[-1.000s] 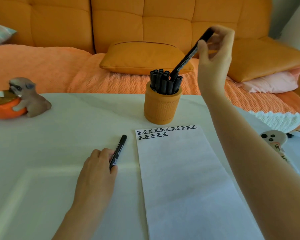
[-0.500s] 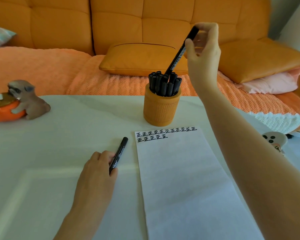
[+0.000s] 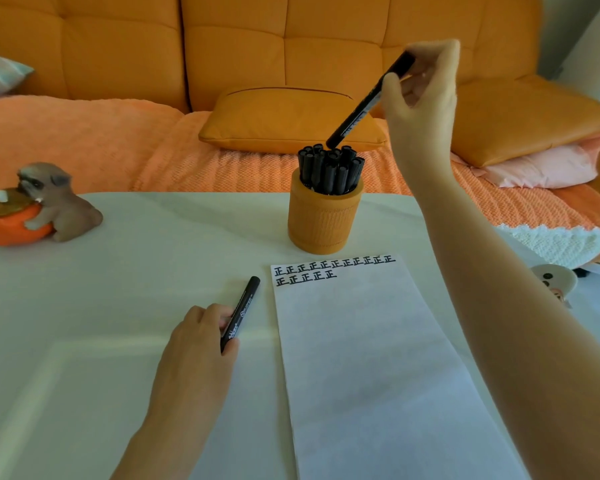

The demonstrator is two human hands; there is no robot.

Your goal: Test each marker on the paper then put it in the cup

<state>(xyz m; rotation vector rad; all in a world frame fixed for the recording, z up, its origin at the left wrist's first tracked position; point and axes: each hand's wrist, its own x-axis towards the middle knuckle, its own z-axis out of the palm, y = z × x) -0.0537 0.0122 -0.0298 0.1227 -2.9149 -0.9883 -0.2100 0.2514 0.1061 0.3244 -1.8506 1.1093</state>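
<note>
A tufted orange sofa (image 3: 222,46) backs the smooth white table (image 3: 118,289). A long paper (image 3: 361,358) bearing two rows of black marks lies flat before a ribbed, round orange cup (image 3: 324,226) packed with capped pens (image 3: 329,168). The right hand (image 3: 423,109) pinches a tilted marker (image 3: 364,109), its lower end just above the cup. The left hand (image 3: 194,355) grips a second marker (image 3: 241,311) beside the paper.
</note>
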